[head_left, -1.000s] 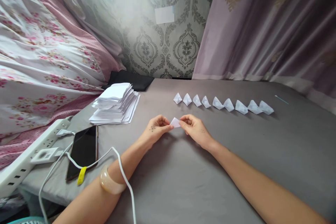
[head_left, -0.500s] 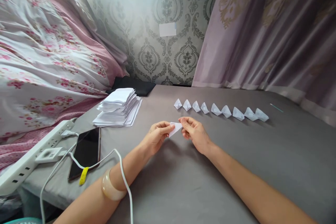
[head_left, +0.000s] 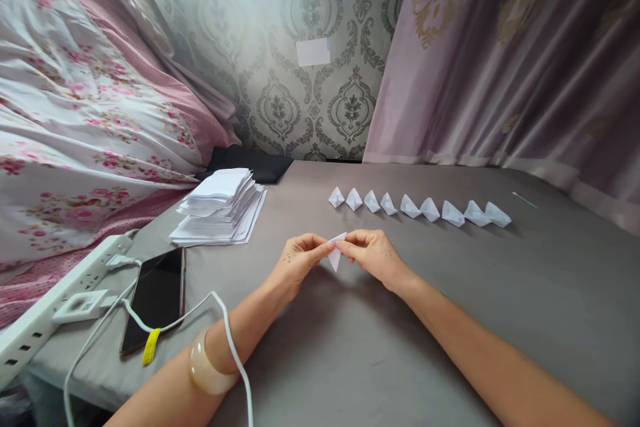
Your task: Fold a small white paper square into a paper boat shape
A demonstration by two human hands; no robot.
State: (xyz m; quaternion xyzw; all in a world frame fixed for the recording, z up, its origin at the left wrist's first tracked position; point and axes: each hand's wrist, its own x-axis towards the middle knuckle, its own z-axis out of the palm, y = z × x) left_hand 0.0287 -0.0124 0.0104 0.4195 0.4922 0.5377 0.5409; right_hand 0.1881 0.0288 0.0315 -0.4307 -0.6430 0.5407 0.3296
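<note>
Between my hands is a small piece of folded white paper (head_left: 335, 259), its pointed corner hanging down. My left hand (head_left: 299, 259) pinches its left side between thumb and fingers. On the other side my right hand (head_left: 373, 253) grips the paper the same way, the two thumbs almost meeting. Some of the fingers behind the paper are hidden. Beyond my hands, several folded white paper boats (head_left: 429, 209) stand in a row on the grey tabletop (head_left: 350, 347). To the left sits a stack of white paper sheets (head_left: 220, 207).
A black phone (head_left: 156, 297) lies at the left near a white power strip (head_left: 45, 300). Its white cable (head_left: 227, 327) loops over my left forearm. Behind the paper stack is a black flat item (head_left: 250, 163). A thin stick (head_left: 525, 200) rests at the far right.
The folded paper has turned so that its point now faces down. My right hand has moved in closer to my left, and the view has shifted slightly.
</note>
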